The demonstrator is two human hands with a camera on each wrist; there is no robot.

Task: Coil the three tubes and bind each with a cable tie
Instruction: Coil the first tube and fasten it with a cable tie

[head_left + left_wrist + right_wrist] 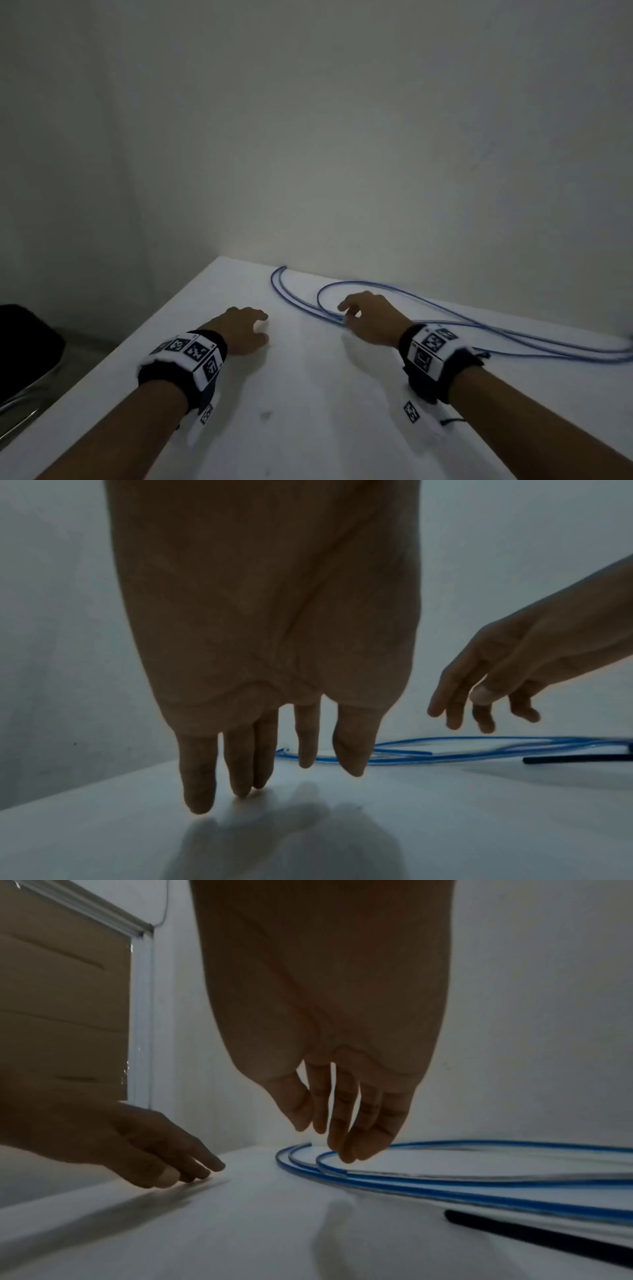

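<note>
Blue see-through tubes (356,282) (411,762) (514,1142) lie in loose flat loops on the white table (308,411), from its far middle out to the right edge. My right hand (363,315) (342,1123) (496,696) hangs over the near left bend of the loops. Its fingers point down, relaxed, with the tips at or just above a tube and nothing gripped. My left hand (248,325) (267,615) (154,1150) is left of the tubes, fingers straight, tips touching bare table. A black cable tie (531,1234) (575,758) lies near my right wrist.
The table's far edge meets a plain wall, and its left edge drops off beside a dark chair (27,342). A brown door with a white frame (61,1001) stands to the left. Bare tabletop lies between and in front of my hands.
</note>
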